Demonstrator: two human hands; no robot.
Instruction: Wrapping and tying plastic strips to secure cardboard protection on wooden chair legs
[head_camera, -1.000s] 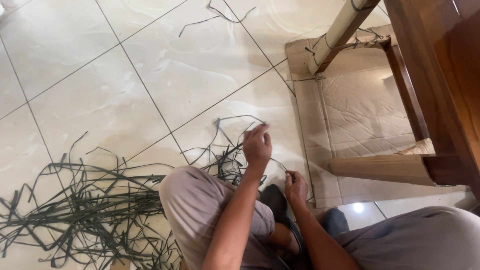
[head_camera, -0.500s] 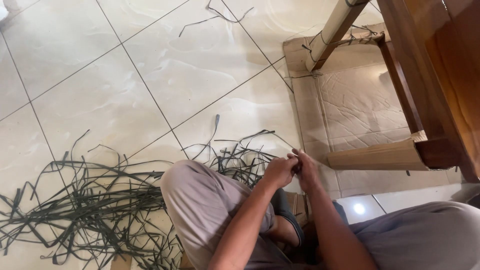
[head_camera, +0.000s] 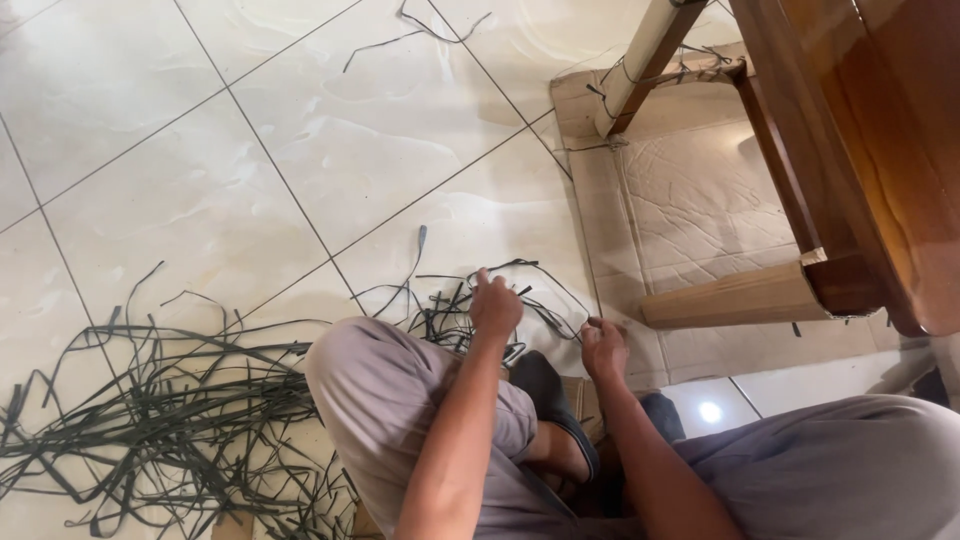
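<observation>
Head view shows your left hand (head_camera: 496, 305) pinching one dark strip (head_camera: 545, 285) with closed fingers, at ten o'clock from your right hand (head_camera: 604, 347), whose fingers close on its other end. Held apart, the strip stays taut, clear of the tangled pile (head_camera: 170, 410) on the floor (head_camera: 250, 150). Both wrists angle down, forearms over your knee (head_camera: 370, 370).

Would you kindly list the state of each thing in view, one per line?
Left hand: fingers pinched on a dark strip.
Right hand: closed on the same dark strip.
Pile of dark strips: loose, tangled on the tiled floor.
Cardboard sheet: flat, creased.
Wooden furniture frame: standing on the cardboard.
</observation>
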